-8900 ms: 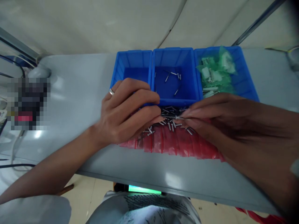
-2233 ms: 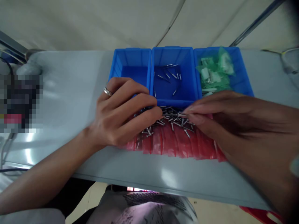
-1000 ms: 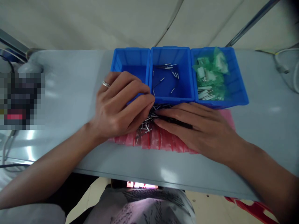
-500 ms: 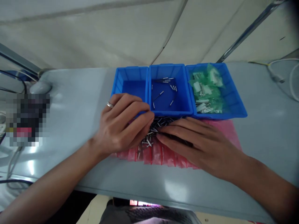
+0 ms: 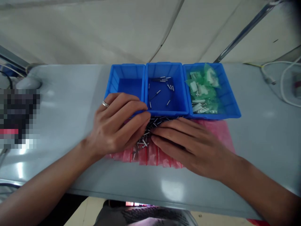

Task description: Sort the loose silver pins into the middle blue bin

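Note:
Small silver and black rivets (image 5: 144,142) lie in a loose pile on a row of pink plastic bags (image 5: 152,157). Over the left side of the pile, my left hand (image 5: 118,127), with a ring on one finger, has its fingers bent and tips together; what they may hold is hidden. From the right, my right hand (image 5: 190,146) reaches into the pile, thumb and fingertips close together on rivets. Its fingers cover part of the heap. Behind the hands, several rivets lie scattered in the middle blue bin (image 5: 164,113).
A left blue bin (image 5: 128,67) and a right blue bin (image 5: 231,100) flank the middle one. Green plastic bags (image 5: 203,91) with white and metal pieces sit in the right bin. White cables (image 5: 282,91) lie at the table's (image 5: 258,141) right side; a wall rises behind.
The whole view has shifted slightly, so bins and hands appear a little further left. Both hands stay at the rivet pile with almost the same pose.

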### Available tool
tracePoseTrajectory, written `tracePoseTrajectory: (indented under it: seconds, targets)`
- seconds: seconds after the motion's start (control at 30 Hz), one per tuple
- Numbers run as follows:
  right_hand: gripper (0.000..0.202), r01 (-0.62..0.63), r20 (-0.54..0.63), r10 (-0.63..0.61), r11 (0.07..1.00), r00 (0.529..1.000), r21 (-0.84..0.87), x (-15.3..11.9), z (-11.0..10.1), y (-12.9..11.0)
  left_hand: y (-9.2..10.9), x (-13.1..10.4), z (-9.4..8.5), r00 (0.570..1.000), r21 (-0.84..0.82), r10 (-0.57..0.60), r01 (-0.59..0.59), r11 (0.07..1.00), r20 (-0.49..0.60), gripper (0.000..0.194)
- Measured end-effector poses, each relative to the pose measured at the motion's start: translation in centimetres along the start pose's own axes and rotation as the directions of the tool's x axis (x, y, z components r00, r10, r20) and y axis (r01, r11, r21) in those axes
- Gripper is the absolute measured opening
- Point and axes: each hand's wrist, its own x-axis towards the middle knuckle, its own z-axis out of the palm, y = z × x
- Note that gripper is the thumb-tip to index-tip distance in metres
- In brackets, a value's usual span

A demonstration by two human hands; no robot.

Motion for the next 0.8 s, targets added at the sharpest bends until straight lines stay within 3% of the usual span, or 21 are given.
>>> tracePoseTrajectory:
  seconds: [0.13, 0.53, 0.8]
  targets:
    - [0.020, -0.003, -0.042, 0.003, 1.000, 0.999, -0.008, 0.60, 0.16, 0.15, 0.04, 0.08, -0.07, 1.000, 0.008, -0.009, 0.009, 1.000, -0.002, 0.014]
    - [0.020, -0.057, 0.014, 0.057, 0.998, 0.998, 0.003, 1.04, 0.37, -0.05, -0.22, -0.02, -0.22, 1.000, 0.045, 0.000, 0.000, 0.999, 0.015, 0.014]
    - [0.026, -0.086, -0.076, 0.090, 0.995, 0.993, 0.059, 0.35, 0.69, -0.27, -0.30, 0.13, -0.33, 1.000, 0.068, 0.019, -0.019, 0.998, -0.004, 0.011]
